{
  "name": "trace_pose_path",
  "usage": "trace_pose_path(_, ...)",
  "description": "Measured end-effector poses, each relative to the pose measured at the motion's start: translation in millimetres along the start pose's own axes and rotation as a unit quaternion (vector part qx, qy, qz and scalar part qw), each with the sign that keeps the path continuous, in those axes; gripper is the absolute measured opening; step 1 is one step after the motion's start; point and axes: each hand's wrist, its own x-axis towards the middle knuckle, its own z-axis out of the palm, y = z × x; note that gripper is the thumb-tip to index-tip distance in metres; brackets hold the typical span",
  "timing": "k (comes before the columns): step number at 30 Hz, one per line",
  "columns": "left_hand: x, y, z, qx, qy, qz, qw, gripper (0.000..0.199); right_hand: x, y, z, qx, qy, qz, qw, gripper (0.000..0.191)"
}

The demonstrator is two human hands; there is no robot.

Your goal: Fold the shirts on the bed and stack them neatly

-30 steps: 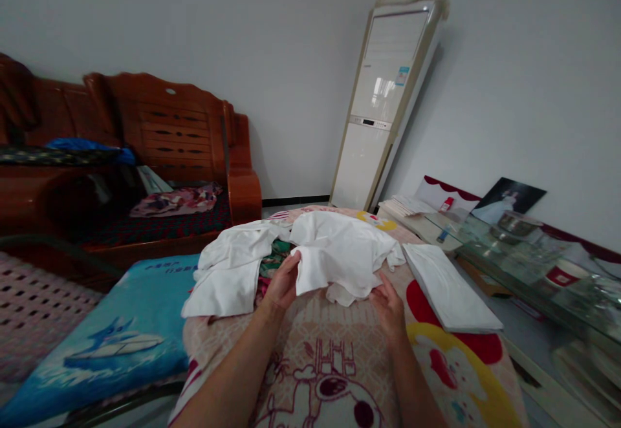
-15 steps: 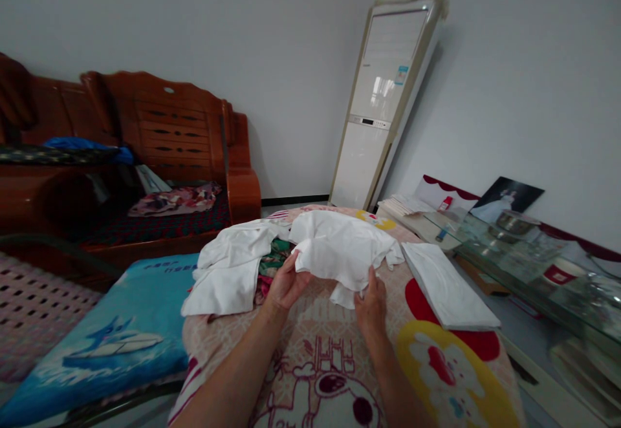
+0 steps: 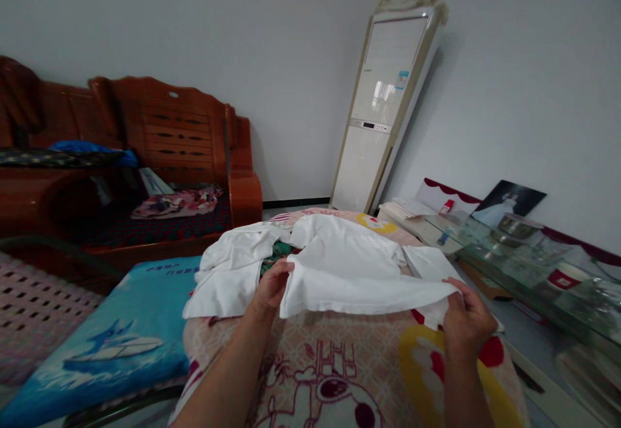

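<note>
A white garment, seemingly a shirt, is stretched sideways between both hands, its near edge lifted off the patterned cloth. My left hand pinches the left corner of that edge. At the right end, my right hand grips the fabric with closed fingers. Left of the shirt lies a heap of white clothes, with a green patterned cloth showing through. On the right, a folded white garment is partly hidden behind the stretched fabric and my right hand.
A glass-topped stand with a metal bowl runs along the right. To the left are a blue cushion and a wooden sofa. A tall air conditioner stands in the corner.
My right hand has moved well to the right, pulling the shirt's near edge wide. My left hand has shifted slightly left. The folded garment is now partly covered.
</note>
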Motion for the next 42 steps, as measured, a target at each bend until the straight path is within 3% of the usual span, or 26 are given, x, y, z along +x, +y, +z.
trace_pose_path(7, 3.6, -8.2, 2.6, 0.129, 0.026, -0.082, 0.988, 0.027, -14.7, 16.4, 10.1, 0.021, -0.107, 0.022, 0.994, 0.032)
trace_pose_path(10, -3.3, -4.2, 7.9, 0.226, 0.038, -0.044, 0.972, 0.037, -10.4, 10.6, 4.7, 0.028, -0.146, -0.004, 0.989, 0.028)
trace_pose_path(13, -19.4, 9.7, 15.0, 0.326, 0.001, -0.003, 0.945, 0.044, 2.3, -2.8, -11.6, 0.005, -0.185, -0.061, 0.981, 0.026)
trace_pose_path(16, -39.5, 24.3, 15.2, 0.453, -0.062, 0.002, 0.890, 0.043, 9.8, -9.5, -28.7, -0.054, -0.265, -0.135, 0.953, 0.028)
trace_pose_path(19, -57.9, 31.5, 5.6, 0.591, -0.133, -0.017, 0.796, 0.037, 2.4, 0.9, -37.2, -0.163, -0.381, -0.199, 0.888, 0.044)
trace_pose_path(22, -69.8, 34.2, -4.2, 0.678, -0.163, -0.058, 0.714, 0.033, -15.9, 18.2, -35.1, -0.249, -0.422, -0.236, 0.839, 0.047)
trace_pose_path(25, -67.5, 37.6, -2.5, 0.724, -0.141, -0.061, 0.673, 0.033, -31.9, 17.7, -23.5, -0.281, -0.414, -0.247, 0.830, 0.041)
trace_pose_path(27, -54.9, 38.6, 4.7, 0.749, -0.109, -0.016, 0.654, 0.032, -39.0, 2.4, -10.7, -0.275, -0.425, -0.233, 0.831, 0.041)
trace_pose_path(30, -22.4, 31.7, 14.8, 0.775, -0.019, 0.063, 0.628, 0.024, -50.1, -29.5, 15.1, -0.230, -0.450, -0.215, 0.836, 0.037)
trace_pose_path(32, 2.7, 20.3, 15.9, 0.772, 0.039, 0.088, 0.629, 0.022, -62.7, -45.3, 35.4, -0.177, -0.468, -0.202, 0.842, 0.033)
trace_pose_path(34, 25.7, 6.3, 12.2, 0.759, 0.059, 0.093, 0.642, 0.028, -81.0, -52.5, 55.9, -0.101, -0.477, -0.202, 0.849, 0.028)
trace_pose_path(37, 52.3, -11.5, 3.0, 0.735, 0.067, 0.079, 0.670, 0.050, -114.6, -51.3, 79.9, -0.009, -0.486, -0.235, 0.842, 0.037)
trace_pose_path(40, 72.3, -19.8, -4.3, 0.722, 0.069, 0.073, 0.684, 0.059, -142.8, -47.8, 88.3, 0.017, -0.515, -0.258, 0.817, 0.041)
trace_pose_path(42, 84.6, -21.7, -6.9, 0.685, 0.080, 0.076, 0.721, 0.058, -152.3, -48.1, 86.2, 0.001, -0.534, -0.262, 0.804, 0.042)
